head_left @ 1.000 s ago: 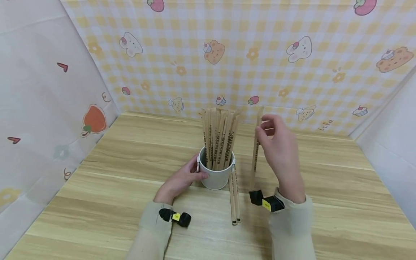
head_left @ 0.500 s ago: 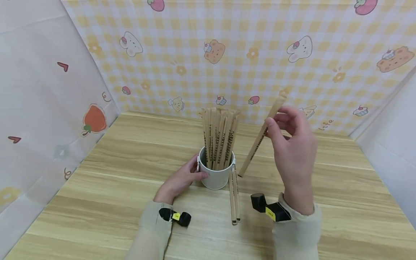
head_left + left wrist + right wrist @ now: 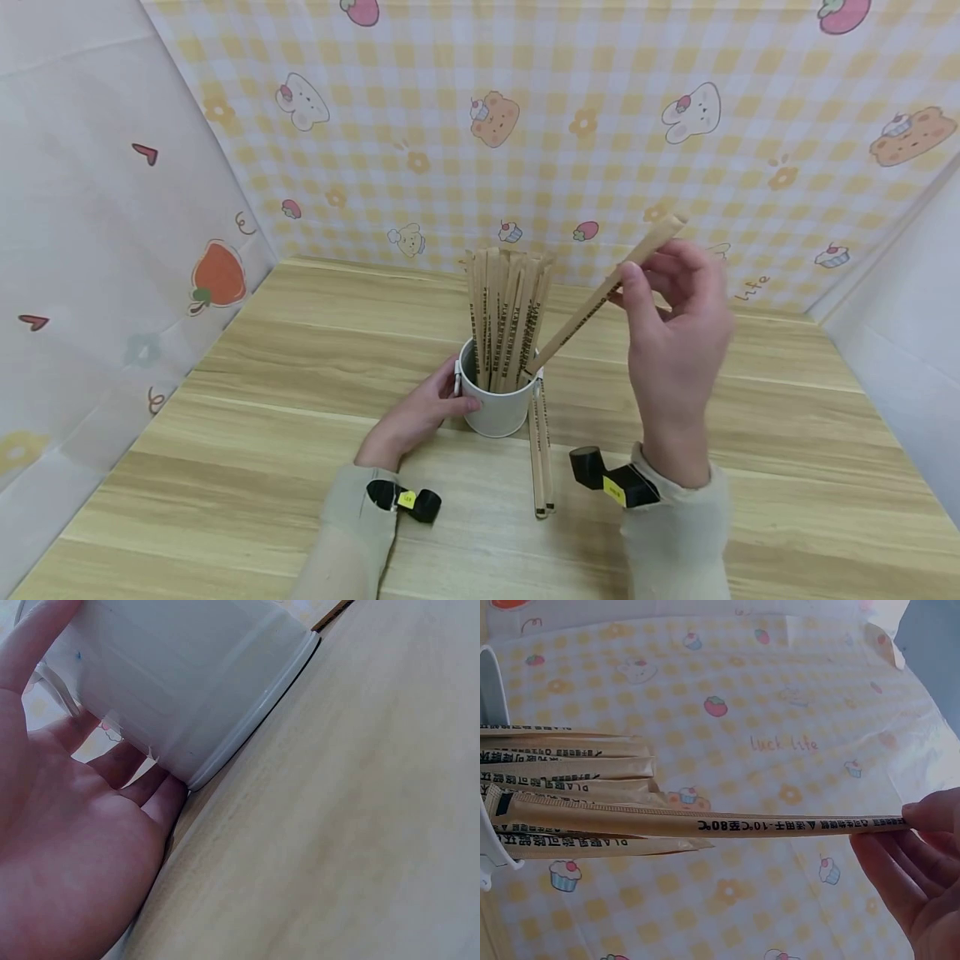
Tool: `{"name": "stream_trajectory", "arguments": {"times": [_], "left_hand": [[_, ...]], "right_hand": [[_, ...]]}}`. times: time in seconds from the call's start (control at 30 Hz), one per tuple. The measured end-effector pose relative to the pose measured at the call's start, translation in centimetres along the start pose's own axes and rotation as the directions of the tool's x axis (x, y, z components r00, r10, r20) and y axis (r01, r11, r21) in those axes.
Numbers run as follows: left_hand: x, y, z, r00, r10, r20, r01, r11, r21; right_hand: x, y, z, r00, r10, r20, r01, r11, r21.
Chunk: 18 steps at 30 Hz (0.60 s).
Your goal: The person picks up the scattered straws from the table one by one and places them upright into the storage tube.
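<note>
A small white bucket (image 3: pixel 498 414) stands upright on the table, holding a bunch of paper-wrapped straws (image 3: pixel 504 312). My left hand (image 3: pixel 422 414) grips the bucket's left side, thumb across the front; the left wrist view shows the other fingers (image 3: pixel 120 761) reaching behind it. Between thumb and fingers, my right hand (image 3: pixel 678 337) pinches one wrapped straw (image 3: pixel 588 310) near its upper end. That straw slants down to the left, its lower tip at the bucket's right rim, in front of the bunch. In the right wrist view, black print runs along the held straw (image 3: pixel 667 820).
Wrapped straws (image 3: pixel 542 467) lie side by side on the wooden table (image 3: pixel 262 433), to the right of the bucket and partly behind it. A yellow checked cloth (image 3: pixel 420 75) hangs at the back, with pale cloth walls at both sides.
My right hand first lifted its straw up and to the right, then tilted it so the lower tip swung left to the bucket's rim. My left hand and the bucket stayed in place.
</note>
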<state>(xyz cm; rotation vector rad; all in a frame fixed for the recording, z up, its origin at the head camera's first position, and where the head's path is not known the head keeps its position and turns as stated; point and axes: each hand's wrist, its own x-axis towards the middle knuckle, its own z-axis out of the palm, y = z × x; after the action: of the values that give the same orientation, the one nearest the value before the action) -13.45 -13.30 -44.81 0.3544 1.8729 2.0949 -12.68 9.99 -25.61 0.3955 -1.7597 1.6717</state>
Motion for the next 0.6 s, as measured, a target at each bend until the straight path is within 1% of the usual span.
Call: {"name": "stream_trajectory", "arguments": {"times": [0.1,0.27,0.37,0.5,0.6], "left_hand": [[0.0,-0.2,0.0,1.000,0.010,-0.001,-0.010,1.000,0.004],[0.0,-0.1,0.0,1.000,0.020,0.004,-0.020,1.000,0.002],[0.0,-0.1,0.0,1.000,0.026,0.010,-0.026,1.000,-0.002],[0.0,-0.1,0.0,1.000,0.024,0.013,-0.024,1.000,0.000],[0.0,-0.1,0.0,1.000,0.023,0.011,-0.023,1.000,0.012]], "right_hand": [[0.0,0.6,0.2,0.999,0.024,0.039,-0.023,0.999,-0.032],[-0.1,2.7,0.6,0.991,0.056,0.119,-0.042,0.992,-0.119],[-0.1,3.9,0.8,0.983,0.086,0.160,-0.056,0.982,-0.181],[-0.2,4.8,1.1,0.973,0.125,0.193,-0.074,0.965,-0.252],[-0.3,5.3,1.3,0.966,0.138,0.220,-0.068,0.952,-0.299]]}}
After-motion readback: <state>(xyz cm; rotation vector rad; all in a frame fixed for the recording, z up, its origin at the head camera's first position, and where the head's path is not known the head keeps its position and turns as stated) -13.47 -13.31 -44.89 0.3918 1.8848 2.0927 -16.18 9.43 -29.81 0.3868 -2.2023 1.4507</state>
